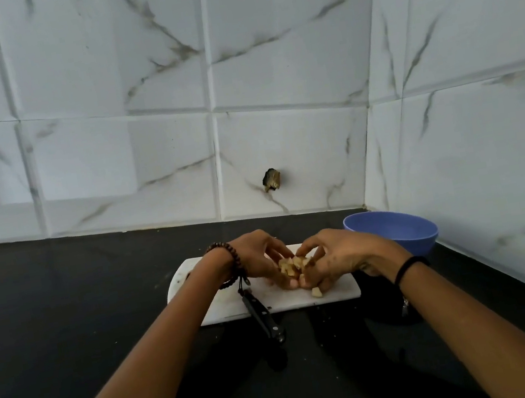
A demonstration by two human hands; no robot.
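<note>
I see pale diced food cubes (292,265) cupped over the white rectangular cutting board (336,292), my left hand (257,257) and right hand (343,256) curled around them; a black-handled knife (261,317) and blue round bowl (395,232) flank them on the black tabletop (80,299).

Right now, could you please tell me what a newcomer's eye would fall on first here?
At the centre, the left hand and right hand curl their fingers round a heap of pale diced food pieces on the white rectangular cutting board. A round blue bowl stands just right of the board by the tiled corner, and a black-handled knife lies across the board's near edge onto the black countertop.
</note>
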